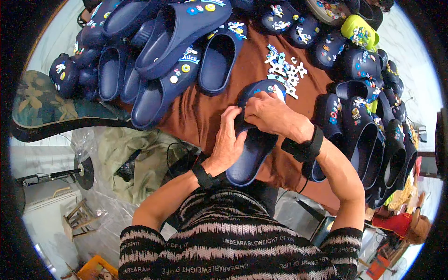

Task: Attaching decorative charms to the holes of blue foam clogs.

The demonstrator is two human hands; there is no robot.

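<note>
1. While resting on brown cloth, navy clog gripped by both hands at once, toe end pointing away from the body.
2. Left hand: closed around near-left edge of the clog, fingers curled over the rim just behind the strap, palm against the side wall; black band at the wrist.
3. Right hand: pressed down on the toe upper, fingers bent and pinching at a small charm there; whether something small sits between the fingertips, cannot tell. Black band at this wrist too.
4. Fingertips of both hands nearly touching at the left side of the clog's upper.
5. Just beyond the right hand: loose heap of white and blue charms lying on the cloth.
6. Left of and beyond the left hand: stacked pile of navy clogs, some already carrying coloured charms.
7. Right of the right hand: row of decorated navy clogs, packed side by side and overlapping.
8. Far beyond the right hand, at the upper right: single yellow-green clog with charms on top.
</note>
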